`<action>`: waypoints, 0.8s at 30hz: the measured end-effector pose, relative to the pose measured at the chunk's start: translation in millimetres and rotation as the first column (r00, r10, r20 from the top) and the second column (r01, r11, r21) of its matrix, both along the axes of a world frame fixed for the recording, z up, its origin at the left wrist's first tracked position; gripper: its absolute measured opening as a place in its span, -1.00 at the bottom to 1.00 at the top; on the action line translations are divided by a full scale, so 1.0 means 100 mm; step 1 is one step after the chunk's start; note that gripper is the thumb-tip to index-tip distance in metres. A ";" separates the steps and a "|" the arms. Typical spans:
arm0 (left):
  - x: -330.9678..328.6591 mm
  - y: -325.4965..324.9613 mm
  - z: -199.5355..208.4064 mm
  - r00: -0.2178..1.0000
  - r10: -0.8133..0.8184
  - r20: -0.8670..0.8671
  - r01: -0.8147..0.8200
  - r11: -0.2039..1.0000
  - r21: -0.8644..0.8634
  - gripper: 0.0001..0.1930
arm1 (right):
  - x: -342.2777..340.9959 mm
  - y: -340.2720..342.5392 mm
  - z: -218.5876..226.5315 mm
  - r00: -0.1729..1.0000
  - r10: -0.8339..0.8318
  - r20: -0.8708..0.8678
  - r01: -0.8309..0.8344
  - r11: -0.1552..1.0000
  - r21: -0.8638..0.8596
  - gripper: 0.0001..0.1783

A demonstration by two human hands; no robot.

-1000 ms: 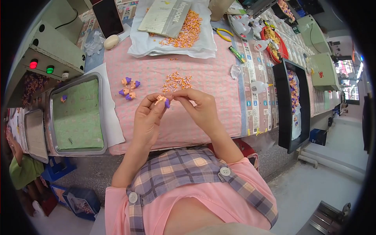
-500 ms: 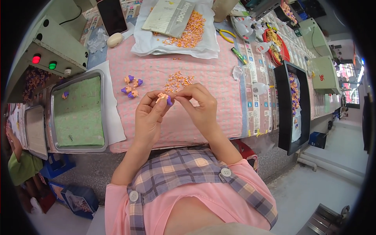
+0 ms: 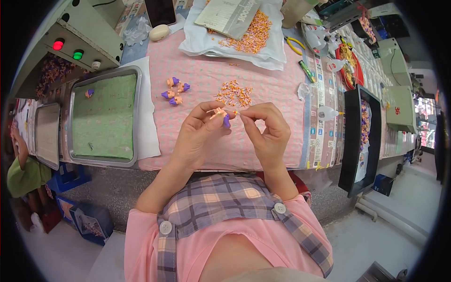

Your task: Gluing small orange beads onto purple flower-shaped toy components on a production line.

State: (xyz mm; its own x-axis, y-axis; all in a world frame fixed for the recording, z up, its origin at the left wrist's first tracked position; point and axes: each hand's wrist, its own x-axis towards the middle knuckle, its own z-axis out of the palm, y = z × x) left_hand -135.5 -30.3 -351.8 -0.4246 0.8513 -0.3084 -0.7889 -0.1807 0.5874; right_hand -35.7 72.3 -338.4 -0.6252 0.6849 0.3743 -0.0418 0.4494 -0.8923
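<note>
Between the thumb and fingers of my left hand [image 3: 199,129] is a small peach and purple plastic figure part [image 3: 221,115]. My right hand [image 3: 268,129] is just to its right, thumb and forefinger pinched on a tiny orange and white piece [image 3: 236,113]. The two parts are close together; whether they touch I cannot tell. Beyond my hands lies a small pile of orange and white pieces [image 3: 235,94] on the pink patterned cloth [image 3: 277,145]. Several similar peach and purple figure parts [image 3: 175,90] sit in a cluster to the left of that pile.
At left stands a metal tray [image 3: 137,117] with a green lining, beside a machine [image 3: 89,35] with red and green lights. A paper-lined tray [image 3: 185,44] of small pieces, with a notebook [image 3: 225,18], is at the back. Yellow-handled pliers [image 3: 295,46] and a black bin [image 3: 350,150] are to the right.
The view has shifted, so the table appears farther right. My right fingertips have drawn slightly away from the figure part, and the tiny piece now shows between them.
</note>
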 end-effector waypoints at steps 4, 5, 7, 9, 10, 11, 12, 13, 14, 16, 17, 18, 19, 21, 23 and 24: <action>0.01 -0.02 -0.01 0.998 -0.026 -0.051 0.026 1.000 -0.003 -0.78 | -0.01 -0.04 0.00 1.000 -0.002 -0.024 0.006 0.985 0.174 -0.85; 0.01 -0.02 -0.01 0.997 -0.029 -0.075 0.029 1.000 -0.005 -0.78 | 0.00 -0.05 -0.01 1.000 0.003 -0.030 0.003 0.982 0.189 -0.85; 0.02 -0.02 -0.01 0.996 -0.032 -0.082 0.031 0.999 -0.006 -0.78 | 0.00 -0.07 -0.01 0.999 0.012 -0.041 -0.003 0.976 0.220 -0.83; 0.02 -0.02 -0.01 0.995 -0.036 -0.097 0.035 0.999 -0.007 -0.78 | 0.01 -0.06 -0.02 0.999 0.016 -0.042 -0.005 0.971 0.240 -0.83; 0.02 -0.02 -0.01 0.995 -0.035 -0.097 0.034 0.999 -0.007 -0.78 | 0.01 -0.06 -0.03 0.999 0.021 -0.043 -0.009 0.965 0.261 -0.82; 0.02 -0.02 -0.01 0.994 -0.035 -0.099 0.034 0.999 -0.012 -0.78 | 0.01 -0.06 -0.04 0.999 0.025 -0.044 -0.012 0.960 0.281 -0.82; 0.02 -0.02 0.00 0.994 -0.035 -0.102 0.034 0.999 -0.017 -0.77 | 0.01 -0.06 -0.04 0.999 0.026 -0.045 -0.012 0.960 0.280 -0.82; 0.02 -0.03 0.00 0.994 -0.036 -0.104 0.033 0.999 -0.022 -0.77 | 0.01 -0.06 -0.04 0.999 0.025 -0.040 -0.012 0.953 0.301 -0.81; 0.02 -0.03 0.00 0.994 -0.035 -0.104 0.033 0.999 -0.022 -0.77 | 0.01 -0.06 -0.04 0.999 0.024 -0.036 -0.011 0.947 0.322 -0.80; 0.03 -0.03 0.01 0.994 -0.036 -0.104 0.033 0.999 -0.028 -0.76 | 0.01 -0.06 -0.04 0.999 0.022 -0.032 -0.010 0.939 0.343 -0.80; 0.03 -0.03 0.01 0.994 -0.037 -0.103 0.034 0.999 -0.031 -0.75 | 0.01 -0.06 -0.04 0.999 0.023 -0.035 -0.009 0.929 0.369 -0.79; 0.03 -0.03 0.02 0.994 -0.037 -0.103 0.034 0.999 -0.031 -0.75 | 0.01 -0.06 -0.03 0.999 0.024 -0.038 -0.007 0.919 0.395 -0.79; 0.03 -0.03 0.02 0.995 -0.038 -0.094 0.036 0.999 -0.026 -0.75 | 0.01 -0.06 -0.02 0.999 0.025 -0.041 -0.006 0.907 0.420 -0.79; 0.02 -0.04 0.03 0.996 -0.039 -0.076 0.038 0.999 -0.015 -0.75 | 0.01 -0.05 -0.02 0.999 0.024 -0.038 -0.005 0.896 0.445 -0.79; 0.03 -0.04 0.04 0.996 -0.035 -0.077 0.035 0.999 -0.010 -0.76 | 0.01 -0.05 -0.01 0.999 0.021 -0.032 -0.003 0.870 0.493 -0.79; 0.04 -0.04 0.05 0.996 -0.032 -0.078 0.031 0.999 -0.005 -0.76 | 0.01 -0.05 0.00 0.999 0.022 -0.033 -0.003 0.870 0.494 -0.79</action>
State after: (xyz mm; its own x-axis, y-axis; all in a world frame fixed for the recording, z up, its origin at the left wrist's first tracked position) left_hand -132.0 -34.2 -346.8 -0.4204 0.8635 -0.2786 -0.7459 -0.1541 0.6479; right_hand -34.3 66.9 -338.5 -0.6119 0.3976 0.6837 -0.0779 0.8300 -0.5523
